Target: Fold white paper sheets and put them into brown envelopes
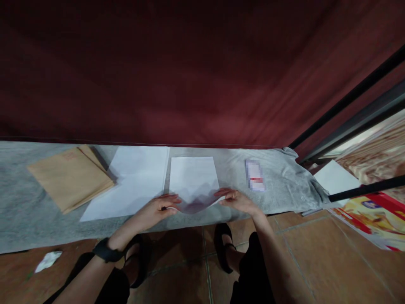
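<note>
A sheet of white paper (193, 175) lies on the grey cloth in front of me, its near edge lifted and curled upward. My left hand (164, 205) grips the near left corner between thumb and fingers. At the near right corner my right hand (236, 200) pinches the same sheet. Left of it rests more white paper (139, 177), partly under a stack of brown envelopes (71, 177). To the right of my right hand is a small pale item with a red band (255, 175), its details blurred out.
The grey cloth (278, 198) covers a narrow surface against a dark red curtain (190, 93). Black bars (348, 99) slant in at the right, near a colourful box (376, 215). A crumpled white scrap (48, 261) lies on the tiled floor (177, 253) by my feet.
</note>
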